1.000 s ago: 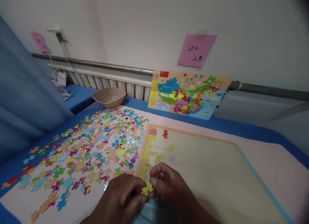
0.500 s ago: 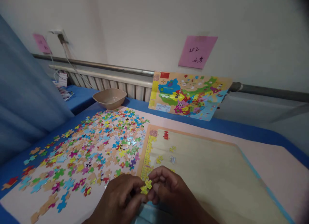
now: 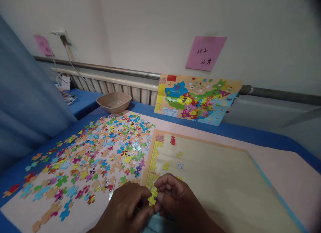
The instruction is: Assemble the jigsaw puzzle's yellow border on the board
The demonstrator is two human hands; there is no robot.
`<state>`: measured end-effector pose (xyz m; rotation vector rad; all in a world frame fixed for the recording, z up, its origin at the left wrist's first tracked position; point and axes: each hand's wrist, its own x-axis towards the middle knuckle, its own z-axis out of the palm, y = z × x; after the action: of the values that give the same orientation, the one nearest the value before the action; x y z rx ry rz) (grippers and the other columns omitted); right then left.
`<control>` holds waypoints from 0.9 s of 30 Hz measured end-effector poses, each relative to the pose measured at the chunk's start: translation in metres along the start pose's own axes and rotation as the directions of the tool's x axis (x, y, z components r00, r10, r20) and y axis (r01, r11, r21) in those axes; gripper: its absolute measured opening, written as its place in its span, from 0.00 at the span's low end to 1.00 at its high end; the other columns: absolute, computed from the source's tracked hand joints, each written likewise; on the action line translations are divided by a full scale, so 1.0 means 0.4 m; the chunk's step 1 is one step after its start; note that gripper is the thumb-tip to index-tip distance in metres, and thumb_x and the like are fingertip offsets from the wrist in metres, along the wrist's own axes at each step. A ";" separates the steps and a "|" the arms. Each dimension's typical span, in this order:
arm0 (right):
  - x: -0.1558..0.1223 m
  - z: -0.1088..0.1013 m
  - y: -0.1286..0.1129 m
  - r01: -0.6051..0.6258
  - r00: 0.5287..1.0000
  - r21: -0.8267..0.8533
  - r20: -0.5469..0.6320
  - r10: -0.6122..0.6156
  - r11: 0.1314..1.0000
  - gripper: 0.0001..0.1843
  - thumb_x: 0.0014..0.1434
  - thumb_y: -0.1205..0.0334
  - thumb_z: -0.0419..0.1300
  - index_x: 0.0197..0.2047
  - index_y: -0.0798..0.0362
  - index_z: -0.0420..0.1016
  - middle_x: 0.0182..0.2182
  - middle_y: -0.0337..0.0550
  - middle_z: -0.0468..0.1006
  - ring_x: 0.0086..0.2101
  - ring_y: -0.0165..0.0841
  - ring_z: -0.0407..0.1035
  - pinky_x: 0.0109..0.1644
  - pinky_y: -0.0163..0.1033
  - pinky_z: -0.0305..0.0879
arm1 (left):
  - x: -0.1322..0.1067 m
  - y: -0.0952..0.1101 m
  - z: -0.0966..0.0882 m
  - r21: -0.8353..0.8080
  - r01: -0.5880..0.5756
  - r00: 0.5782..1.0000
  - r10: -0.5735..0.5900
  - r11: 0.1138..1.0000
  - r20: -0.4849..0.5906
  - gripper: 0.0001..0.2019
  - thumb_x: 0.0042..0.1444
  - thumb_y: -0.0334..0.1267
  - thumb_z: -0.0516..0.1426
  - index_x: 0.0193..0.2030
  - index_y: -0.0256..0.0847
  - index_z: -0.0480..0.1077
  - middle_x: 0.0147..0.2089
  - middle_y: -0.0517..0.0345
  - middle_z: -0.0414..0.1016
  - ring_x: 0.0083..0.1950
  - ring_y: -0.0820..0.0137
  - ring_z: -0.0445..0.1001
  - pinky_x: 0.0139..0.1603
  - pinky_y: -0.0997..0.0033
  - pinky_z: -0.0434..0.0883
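A yellow puzzle piece (image 3: 152, 197) is pinched between my two hands above the lower left edge of the puzzle board (image 3: 215, 172). My left hand (image 3: 125, 204) is closed on its left side, with thumb and index finger at the piece. From the right, my right hand (image 3: 177, 198) grips it with bent fingers. Along the board's left side runs a strip of fitted yellow pieces (image 3: 153, 159). A red piece (image 3: 172, 140), a few yellow pieces (image 3: 166, 165) and a pale piece with print (image 3: 179, 166) lie loose on the board.
Many loose puzzle pieces (image 3: 100, 152) cover the pink sheet (image 3: 82, 216) to the left. A beige bowl (image 3: 114, 102) stands behind them. Against the wall leans a colourful map picture (image 3: 195, 99), below a pink note (image 3: 206, 53). A blue curtain (image 3: 27, 92) hangs at far left.
The yellow puzzle piece has been turned between my fingers and now stands more upright. Both hands remain nearly in place.
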<state>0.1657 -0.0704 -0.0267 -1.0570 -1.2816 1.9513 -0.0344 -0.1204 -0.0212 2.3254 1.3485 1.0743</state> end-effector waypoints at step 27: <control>-0.009 -0.009 -0.033 0.279 0.912 -0.958 0.246 -0.328 0.059 0.06 0.67 0.68 0.66 0.38 0.50 0.76 0.37 0.40 0.78 0.38 0.36 0.68 0.43 0.41 0.58 | -0.012 -0.005 0.012 0.232 0.237 0.935 -0.286 0.943 0.209 0.06 0.58 0.32 0.60 0.31 0.45 0.70 0.28 0.66 0.75 0.30 0.68 0.74 0.32 0.68 0.62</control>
<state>0.1710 -0.0666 -0.0142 -1.1387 -2.6519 0.4431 -0.0341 -0.1227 -0.0280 2.2341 1.6763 0.5777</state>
